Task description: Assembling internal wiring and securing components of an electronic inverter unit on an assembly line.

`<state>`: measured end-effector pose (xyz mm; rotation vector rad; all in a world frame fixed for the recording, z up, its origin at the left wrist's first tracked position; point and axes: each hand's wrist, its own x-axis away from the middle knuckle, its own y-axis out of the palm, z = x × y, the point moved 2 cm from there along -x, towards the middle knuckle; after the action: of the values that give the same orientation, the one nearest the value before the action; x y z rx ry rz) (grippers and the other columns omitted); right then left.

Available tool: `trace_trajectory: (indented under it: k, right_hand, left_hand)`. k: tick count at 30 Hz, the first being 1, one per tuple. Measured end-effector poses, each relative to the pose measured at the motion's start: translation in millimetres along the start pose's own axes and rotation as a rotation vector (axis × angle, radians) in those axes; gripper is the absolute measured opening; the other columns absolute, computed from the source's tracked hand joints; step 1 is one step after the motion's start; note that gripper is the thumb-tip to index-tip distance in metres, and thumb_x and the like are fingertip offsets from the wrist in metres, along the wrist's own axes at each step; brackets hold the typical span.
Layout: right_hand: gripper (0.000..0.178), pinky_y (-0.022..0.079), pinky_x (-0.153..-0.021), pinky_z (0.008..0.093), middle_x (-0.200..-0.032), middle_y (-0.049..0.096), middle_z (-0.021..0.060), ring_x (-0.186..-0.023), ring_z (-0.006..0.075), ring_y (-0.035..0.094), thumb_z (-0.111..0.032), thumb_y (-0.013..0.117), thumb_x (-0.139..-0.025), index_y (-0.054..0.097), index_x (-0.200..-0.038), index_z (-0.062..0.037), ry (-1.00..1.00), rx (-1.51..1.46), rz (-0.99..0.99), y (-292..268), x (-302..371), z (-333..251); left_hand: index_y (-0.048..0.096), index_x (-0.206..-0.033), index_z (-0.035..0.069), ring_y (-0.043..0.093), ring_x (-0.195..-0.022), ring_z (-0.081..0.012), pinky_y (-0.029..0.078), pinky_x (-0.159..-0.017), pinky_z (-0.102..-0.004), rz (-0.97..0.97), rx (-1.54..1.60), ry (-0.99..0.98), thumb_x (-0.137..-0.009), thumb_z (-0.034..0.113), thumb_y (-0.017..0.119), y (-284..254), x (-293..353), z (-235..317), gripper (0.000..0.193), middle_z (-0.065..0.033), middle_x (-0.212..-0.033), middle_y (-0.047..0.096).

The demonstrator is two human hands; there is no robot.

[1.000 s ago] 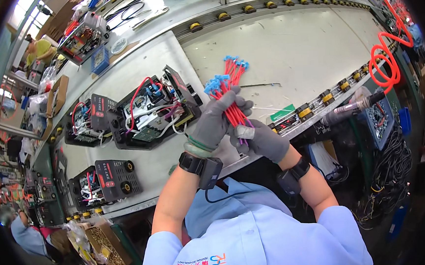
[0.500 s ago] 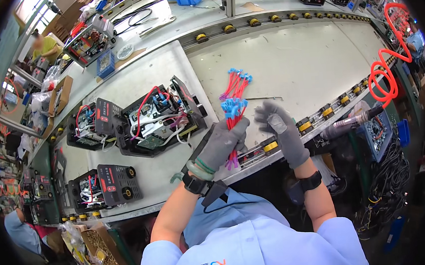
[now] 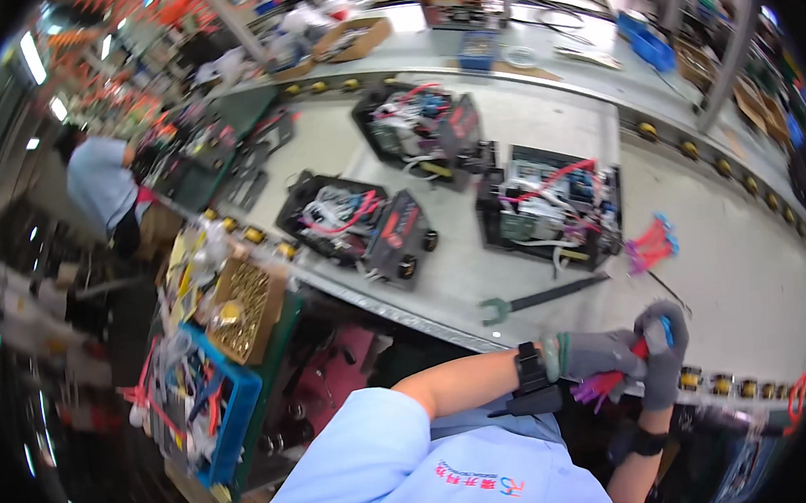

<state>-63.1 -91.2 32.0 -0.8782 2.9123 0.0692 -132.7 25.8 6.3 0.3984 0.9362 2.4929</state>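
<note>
Poking below left hand, wire bundle

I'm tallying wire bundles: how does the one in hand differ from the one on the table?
The held bundle is in the left hand, right hand at its blue ends; the table bundle lies untouched. The held bundle is largely hidden; the table bundle lies exposed. Both have blue and purple ends.
</note>
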Motion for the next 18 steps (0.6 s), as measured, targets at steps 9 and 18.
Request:
trace_trajectory:
  k: [9, 18]
  right_hand:
    - [0.083, 0.041, -0.105, 0.0435, -0.14, 0.048, 0.0166, -0.126, 0.0314, 0.051, -0.063, 0.053, -0.09, 0.037, -0.144, -0.0014, -0.058, -0.449, -0.036, 7.9, -0.1, 1.7]
    - [0.078, 0.039, -0.106, 0.0382, -0.137, 0.05, 0.0149, -0.128, 0.0267, 0.049, -0.059, 0.048, -0.092, 0.039, -0.141, 0.0016, 0.264, -0.472, 0.119, 37.8, 14.5, 64.2]
  left_hand:
    - [0.054, -0.092, 0.004, 0.055, -0.071, -0.0098, 0.053, -0.07, -0.0292, 0.309, -0.19, 0.555, -0.092, 0.015, 0.059, 29.2, 13.1, 45.8, 0.012, -0.0014, -0.079, 0.052]
    - [0.058, -0.1, 0.007, 0.056, -0.09, -0.0218, 0.048, -0.081, -0.0367, 0.744, -0.748, 1.087, -0.085, 0.002, 0.062, 19.3, 13.4, 27.4, 0.016, -0.0057, -0.096, 0.056]
